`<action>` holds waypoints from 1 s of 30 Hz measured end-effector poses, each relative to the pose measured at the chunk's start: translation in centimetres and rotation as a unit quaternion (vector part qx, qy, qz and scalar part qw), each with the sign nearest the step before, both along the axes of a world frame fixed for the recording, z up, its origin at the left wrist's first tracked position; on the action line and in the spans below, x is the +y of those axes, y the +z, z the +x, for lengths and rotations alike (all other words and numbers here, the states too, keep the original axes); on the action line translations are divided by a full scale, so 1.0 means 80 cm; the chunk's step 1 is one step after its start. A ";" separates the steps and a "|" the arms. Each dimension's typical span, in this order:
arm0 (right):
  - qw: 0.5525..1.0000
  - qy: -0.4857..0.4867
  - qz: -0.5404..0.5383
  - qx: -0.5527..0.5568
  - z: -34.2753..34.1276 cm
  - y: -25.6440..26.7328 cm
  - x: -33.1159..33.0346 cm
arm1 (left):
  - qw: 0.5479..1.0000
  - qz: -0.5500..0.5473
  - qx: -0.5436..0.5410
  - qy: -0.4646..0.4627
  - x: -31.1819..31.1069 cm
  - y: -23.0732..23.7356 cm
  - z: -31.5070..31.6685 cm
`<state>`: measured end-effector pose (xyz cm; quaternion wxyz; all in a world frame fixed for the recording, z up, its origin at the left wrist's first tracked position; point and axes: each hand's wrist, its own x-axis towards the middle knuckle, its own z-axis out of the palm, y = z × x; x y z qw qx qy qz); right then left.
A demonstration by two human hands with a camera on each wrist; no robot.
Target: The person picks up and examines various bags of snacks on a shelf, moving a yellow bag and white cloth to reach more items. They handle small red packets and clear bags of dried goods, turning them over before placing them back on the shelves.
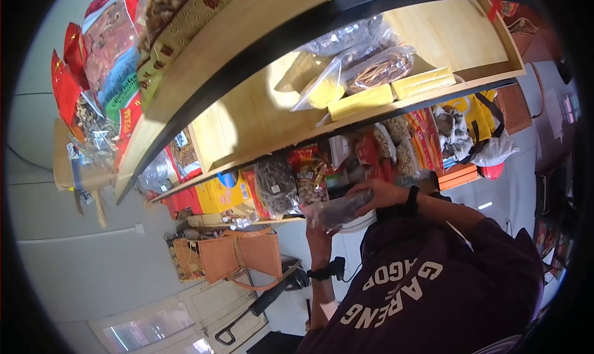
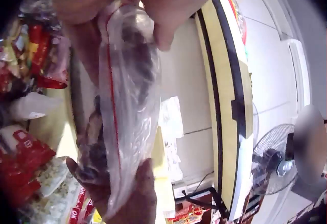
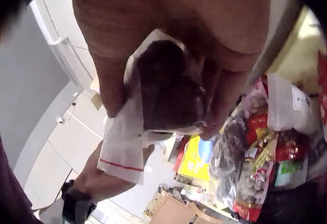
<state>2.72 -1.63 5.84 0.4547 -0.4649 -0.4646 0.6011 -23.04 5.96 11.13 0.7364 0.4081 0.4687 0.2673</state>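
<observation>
A clear zip bag [image 1: 337, 212] with a red seal line and dark contents is held between both hands, in front of the lower shelf. My left hand [image 1: 318, 235] grips one end; in the left wrist view its thumb and fingers lie on either side of the bag [image 2: 130, 81]. At the opposite end, my right hand [image 1: 378, 194] holds on, fingers wrapped around the sides in the right wrist view. There the dark contents [image 3: 171, 91] show through the plastic, and a flap with the red line hangs toward the left hand's wrist.
Wooden shelf trays [image 1: 235, 128] stand ahead, the upper one with bagged goods and yellow blocks [image 1: 362, 102]. Below are packed snack bags [image 1: 309, 178] and a dark-filled bag [image 1: 276, 187]. Orange woven chairs [image 1: 241, 255] stand at lower left. A fan [image 2: 278, 160] appears in the left wrist view.
</observation>
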 end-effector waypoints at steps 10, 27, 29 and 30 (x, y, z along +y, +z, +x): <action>0.989 0.062 -0.121 -0.055 -0.009 -0.076 -0.040 | 0.989 -0.049 0.138 -0.006 -0.045 -0.081 -0.052; 0.948 -0.274 -0.126 -0.103 0.044 -0.163 -0.115 | 0.864 0.343 0.360 -0.078 0.058 -0.192 0.020; 0.947 -0.264 -0.143 -0.118 0.046 -0.160 -0.130 | 0.858 0.379 0.334 -0.090 0.068 -0.208 0.021; 0.946 -0.258 -0.151 -0.125 0.046 -0.163 -0.138 | 0.848 0.390 0.347 -0.090 0.069 -0.212 0.024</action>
